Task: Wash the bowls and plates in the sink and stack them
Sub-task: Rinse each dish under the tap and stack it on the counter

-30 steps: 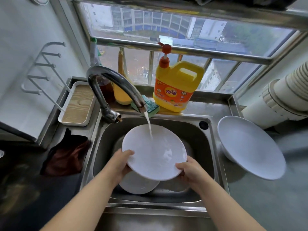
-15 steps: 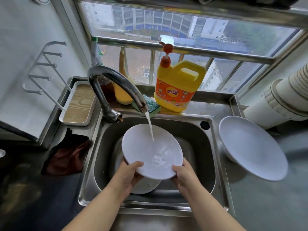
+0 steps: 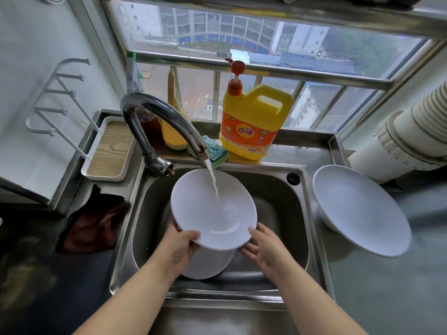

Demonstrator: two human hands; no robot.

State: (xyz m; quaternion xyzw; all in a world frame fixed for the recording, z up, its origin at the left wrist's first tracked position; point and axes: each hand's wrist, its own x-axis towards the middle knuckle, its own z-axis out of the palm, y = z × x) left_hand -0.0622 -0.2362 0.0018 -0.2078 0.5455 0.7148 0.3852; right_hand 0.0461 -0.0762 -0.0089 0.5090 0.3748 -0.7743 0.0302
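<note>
**Plate tilted under the tap, right hand's grip loosened**

A white plate (image 3: pixel 212 209) is held above the sink (image 3: pixel 278 189), tilted with its far rim raised toward the faucet (image 3: pixel 164 122). Water (image 3: pixel 214 182) from the spout is received on the plate's inner face. The near-left rim is gripped by the left hand (image 3: pixel 180 247), with the thumb laid over the edge and the fingers hidden beneath. The right hand (image 3: pixel 263 247) is seen beside the near-right rim with its fingers spread and fairly straight; only the thumb tip appears to touch the edge.

Compared with half a second ago, the plate has been tipped a little more steeply and turned toward the left. The right hand, then wrapped on the rim, has been opened and drawn slightly off it. The left hand's hold has been kept at the near edge.

A second white plate (image 3: pixel 208 264) is lying in the basin beneath the held one, partly covered by it. A large white bowl (image 3: pixel 358 206) is resting on the counter (image 3: pixel 387 286) to the right of the sink. A yellow detergent bottle (image 3: pixel 254 122) and a sponge (image 3: pixel 216 152) are set on the ledge behind the basin.
</note>
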